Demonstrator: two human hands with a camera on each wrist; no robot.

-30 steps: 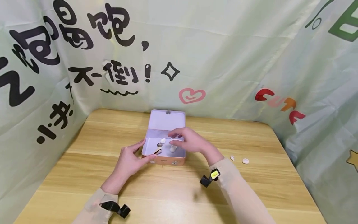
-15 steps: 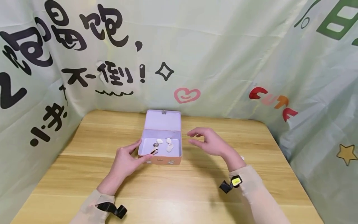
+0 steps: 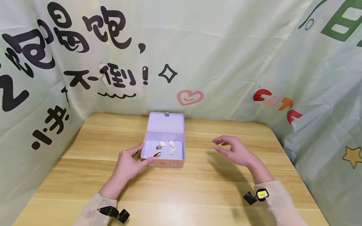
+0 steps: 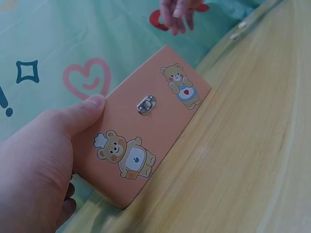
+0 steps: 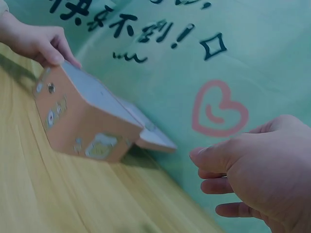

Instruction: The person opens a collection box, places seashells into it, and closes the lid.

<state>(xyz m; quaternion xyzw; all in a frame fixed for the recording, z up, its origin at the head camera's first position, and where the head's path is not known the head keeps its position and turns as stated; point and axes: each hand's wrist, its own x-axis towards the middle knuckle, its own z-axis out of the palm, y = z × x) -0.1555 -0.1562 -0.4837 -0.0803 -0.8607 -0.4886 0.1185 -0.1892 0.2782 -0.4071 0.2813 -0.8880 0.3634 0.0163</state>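
Note:
A tin box (image 3: pixel 162 163) stands with its lid (image 3: pixel 165 122) raised; it is lilac inside and orange outside with bear pictures and a metal clasp (image 4: pixel 146 105). Several small seashells lie in it, among them a white shell (image 3: pixel 172 150), a dark round shell (image 3: pixel 159 147) and a striped shell (image 3: pixel 157 153). My left hand (image 3: pixel 127 163) grips the box's left front corner, thumb on the front and fingers along the left side. Over the table to the right of the box, my right hand (image 3: pixel 236 151) hovers with relaxed, slightly bent fingers and holds nothing.
Two pale shells (image 4: pixel 242 24) lie on the wooden table (image 3: pixel 181 194), seen past the box in the left wrist view; in the head view my right hand and forearm hide them. A printed curtain (image 3: pixel 220 56) hangs behind the table and along its sides.
My right hand has drawn back from above the box to the right. A white shell formerly under its fingers now shows in the box. My left hand keeps its grip on the corner.

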